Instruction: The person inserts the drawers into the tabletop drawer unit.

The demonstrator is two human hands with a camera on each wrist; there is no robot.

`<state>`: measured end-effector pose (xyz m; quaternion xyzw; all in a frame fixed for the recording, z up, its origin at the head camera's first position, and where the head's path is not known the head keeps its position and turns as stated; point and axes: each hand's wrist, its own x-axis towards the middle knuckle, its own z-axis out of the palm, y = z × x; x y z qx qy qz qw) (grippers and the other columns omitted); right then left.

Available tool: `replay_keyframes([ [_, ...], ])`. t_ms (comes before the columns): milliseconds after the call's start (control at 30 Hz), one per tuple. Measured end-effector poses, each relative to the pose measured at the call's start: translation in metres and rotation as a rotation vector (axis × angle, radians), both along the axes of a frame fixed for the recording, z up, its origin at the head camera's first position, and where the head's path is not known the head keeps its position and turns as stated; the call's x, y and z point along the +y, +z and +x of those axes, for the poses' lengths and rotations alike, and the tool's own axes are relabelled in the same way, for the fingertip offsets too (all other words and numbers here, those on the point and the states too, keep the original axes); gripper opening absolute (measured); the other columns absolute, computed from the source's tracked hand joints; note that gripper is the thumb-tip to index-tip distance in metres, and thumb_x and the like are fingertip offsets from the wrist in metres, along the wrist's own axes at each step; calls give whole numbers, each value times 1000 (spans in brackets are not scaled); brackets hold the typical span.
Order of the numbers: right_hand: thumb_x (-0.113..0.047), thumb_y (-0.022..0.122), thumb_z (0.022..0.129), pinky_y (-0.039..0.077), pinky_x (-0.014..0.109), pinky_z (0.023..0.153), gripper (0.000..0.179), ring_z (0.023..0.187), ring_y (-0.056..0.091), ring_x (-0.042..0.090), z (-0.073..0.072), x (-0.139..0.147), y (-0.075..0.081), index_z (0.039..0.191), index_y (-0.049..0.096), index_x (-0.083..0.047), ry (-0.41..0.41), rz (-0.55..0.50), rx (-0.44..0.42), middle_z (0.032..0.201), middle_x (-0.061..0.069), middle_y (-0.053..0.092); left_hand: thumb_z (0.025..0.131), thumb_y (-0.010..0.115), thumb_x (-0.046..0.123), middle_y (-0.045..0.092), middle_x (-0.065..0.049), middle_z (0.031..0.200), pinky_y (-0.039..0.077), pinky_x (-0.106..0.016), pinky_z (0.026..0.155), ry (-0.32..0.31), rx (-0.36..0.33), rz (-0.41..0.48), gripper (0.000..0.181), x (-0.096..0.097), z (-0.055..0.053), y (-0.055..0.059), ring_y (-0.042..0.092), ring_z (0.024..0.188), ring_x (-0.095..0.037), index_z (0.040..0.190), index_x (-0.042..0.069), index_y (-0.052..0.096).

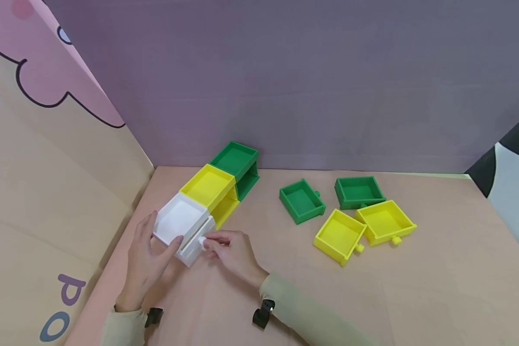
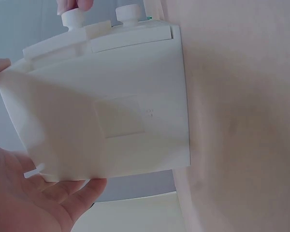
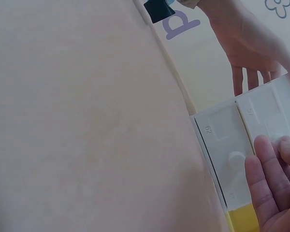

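A white drawer cabinet stands at the near end of a row of three units. My left hand grips its top, with the thumb at the front edge and the fingers at the back edge. Two white drawers are in it, one over the other; the upper drawer sticks out a little past the lower drawer. With thumb and fingertips my right hand pinches the upper drawer's round knob. The lower knob shows free beside my fingers in the right wrist view.
Behind the white cabinet stand a yellow cabinet and a green cabinet, their fronts hollow. To the right lie two green drawers, one left and one back, and two yellow drawers, one near and one farther right.
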<state>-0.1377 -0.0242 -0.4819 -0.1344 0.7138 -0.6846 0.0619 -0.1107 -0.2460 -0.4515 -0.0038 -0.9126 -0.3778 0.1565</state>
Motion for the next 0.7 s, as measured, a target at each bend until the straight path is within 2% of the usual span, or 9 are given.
replay_keyframes([
  [333,-11,78,97,66,28,76,23,86,82,35,-3,-4,2,118,81,-3,-1,17,5,104,16,82,94,79,31,42,-24,163,44,-74,112,1,5,1,88,0,0,0,48,143,-48,163,0,36],
  [700,-13,78,97,65,26,76,23,86,82,32,-4,-6,0,119,81,-5,-3,35,-6,105,14,83,93,80,29,41,-25,163,45,-75,110,-4,5,5,88,0,0,1,49,141,-49,163,-1,36],
])
